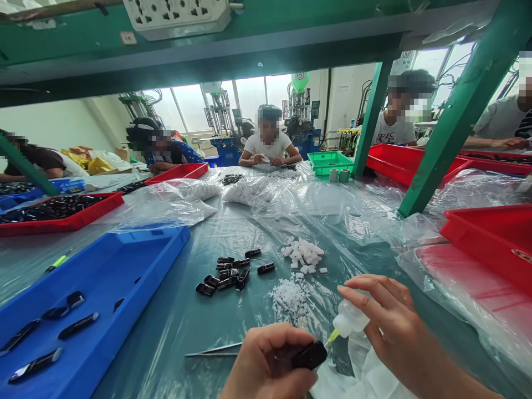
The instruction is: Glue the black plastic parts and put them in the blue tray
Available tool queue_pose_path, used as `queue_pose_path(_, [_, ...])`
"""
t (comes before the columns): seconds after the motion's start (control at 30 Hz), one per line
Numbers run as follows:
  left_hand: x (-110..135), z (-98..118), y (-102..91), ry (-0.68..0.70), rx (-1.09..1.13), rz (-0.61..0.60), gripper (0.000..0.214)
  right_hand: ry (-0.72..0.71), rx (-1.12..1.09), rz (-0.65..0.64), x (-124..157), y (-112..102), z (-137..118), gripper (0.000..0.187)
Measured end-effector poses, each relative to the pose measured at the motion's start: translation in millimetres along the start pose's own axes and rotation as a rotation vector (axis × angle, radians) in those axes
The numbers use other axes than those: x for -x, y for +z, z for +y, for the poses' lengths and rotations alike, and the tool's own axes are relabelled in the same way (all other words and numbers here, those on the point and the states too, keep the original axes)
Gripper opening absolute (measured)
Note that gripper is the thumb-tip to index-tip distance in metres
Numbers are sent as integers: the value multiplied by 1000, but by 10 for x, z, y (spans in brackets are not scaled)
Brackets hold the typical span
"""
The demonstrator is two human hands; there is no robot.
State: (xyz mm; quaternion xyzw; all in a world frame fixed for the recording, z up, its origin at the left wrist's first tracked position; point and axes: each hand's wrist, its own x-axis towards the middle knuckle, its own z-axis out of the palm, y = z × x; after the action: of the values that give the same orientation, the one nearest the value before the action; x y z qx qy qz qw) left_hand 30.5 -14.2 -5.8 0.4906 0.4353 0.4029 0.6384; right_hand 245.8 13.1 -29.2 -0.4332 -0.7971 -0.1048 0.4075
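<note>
My left hand (266, 360) is closed around a small glossy black plastic casing (310, 356), its end facing right. Between the fingers of my right hand (401, 327) is a translucent white squeeze bottle (351, 320) with a yellow needle tip. That tip points down-left and meets, or nearly meets, the casing's edge; actual contact cannot be made out. Tweezers (211, 352) lie left of my left hand, partly hidden by it. Beyond my hands are a heap of tiny white pieces (290, 299), a pile of larger white pieces (303, 254) and several black casings (227, 274).
A blue tray (137, 244) with several black pieces stands at left. Red trays (490, 227) (83, 219) flank the table. Clear bags (249, 191) lie farther back. A green post (453, 122) slants down at right; a shelf with a power strip (178, 16) hangs overhead. Several people sit around.
</note>
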Motion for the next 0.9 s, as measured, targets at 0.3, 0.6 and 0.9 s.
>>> queue_pose_path(0.3, [-12, 74, 34, -153, 148, 21, 30, 349, -286, -307, -13, 38, 23, 29])
queue_pose_path(0.6, [-50, 52, -5, -187, 166, 44, 39, 746, -592, -444, 45, 110, 124, 46])
queue_pose_path(0.9, [-58, 71, -15, -233, 171, 68, 48, 527, -225, -7, 42, -2, 21, 66])
